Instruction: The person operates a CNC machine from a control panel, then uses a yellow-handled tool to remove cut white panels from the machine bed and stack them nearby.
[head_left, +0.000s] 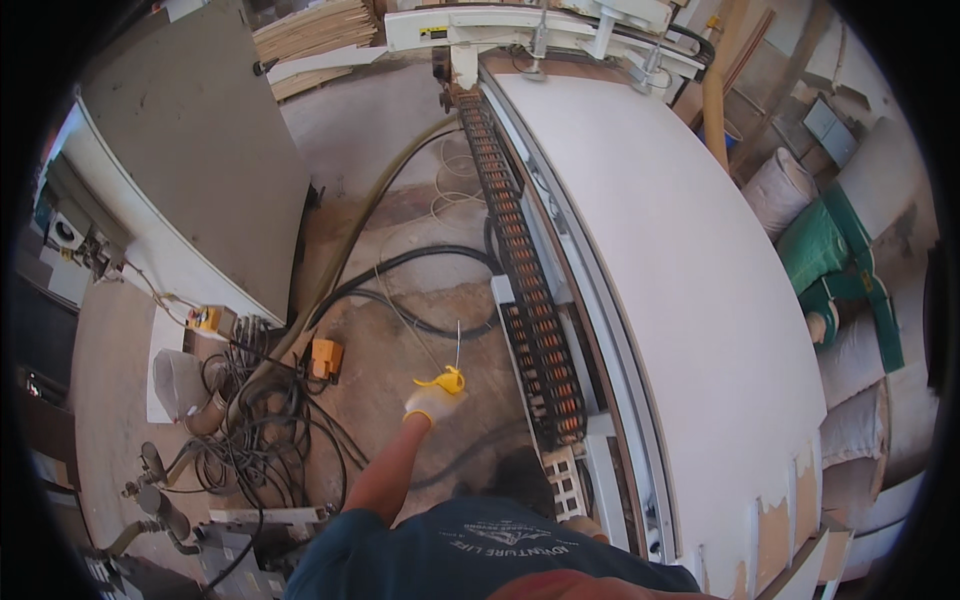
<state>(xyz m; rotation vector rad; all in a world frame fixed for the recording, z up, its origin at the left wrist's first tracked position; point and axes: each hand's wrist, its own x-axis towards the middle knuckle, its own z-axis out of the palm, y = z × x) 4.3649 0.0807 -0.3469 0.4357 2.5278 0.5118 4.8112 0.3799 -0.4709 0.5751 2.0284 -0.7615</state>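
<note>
My left hand [436,402], in a whitish glove with a yellow cuff, is closed around a yellow air blow gun [452,380]. A thin metal nozzle [459,343] points up and away from its head. A thin pale hose [405,318] runs from the floor toward the gun, partly in coils farther off. The hand hangs over the concrete floor, left of the machine's cable chain [525,250], and touches nothing else that I can see. My right hand is out of view.
A long machine bed with a white sheet [660,240] lies to the right, under a gantry [560,30]. Left stand a grey cabinet [200,150], an orange foot pedal [325,358] and tangled black cables [250,450]. Thick hoses cross the floor. Wrapped rolls [780,190] lie far right.
</note>
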